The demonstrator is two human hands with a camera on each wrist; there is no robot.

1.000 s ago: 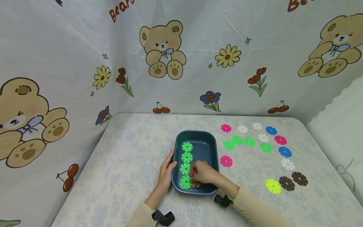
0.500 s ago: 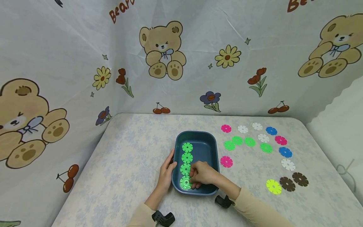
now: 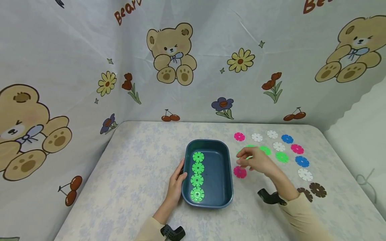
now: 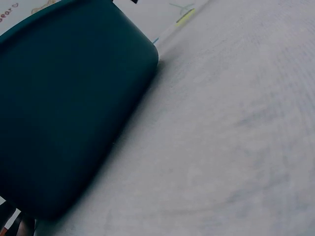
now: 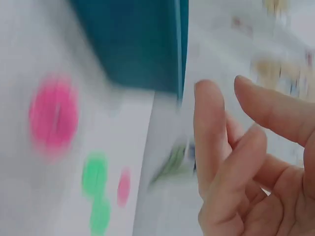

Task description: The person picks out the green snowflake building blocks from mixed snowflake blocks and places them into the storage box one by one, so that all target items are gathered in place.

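Note:
A dark blue tray (image 3: 215, 180) sits mid-table, with several green notched plastic discs (image 3: 197, 180) in a column along its left side. The nearest disc shows white rings at its middle. At the tray's left wall, my left hand (image 3: 173, 187) holds the side, thumb at the rim. My right hand (image 3: 254, 160) is in the air right of the tray, over loose discs. In the right wrist view, thumb and index fingertips stand apart with nothing between them. Below that hand lies a pink disc (image 3: 240, 172); green discs behind it are partly hidden.
Loose white (image 3: 278, 146), blue (image 3: 302, 161), pink (image 3: 297, 149) and green discs (image 3: 282, 157) lie spread on the table's right side. Brown discs (image 3: 318, 189) are nearer, one partly covered by the right forearm. A bear-print curtain (image 3: 205, 93) stands behind the table.
My right hand has left the nearest green disc in the tray and moved right and away, over the loose discs. Its arm now hides the yellow disc. My left hand stays at the tray.

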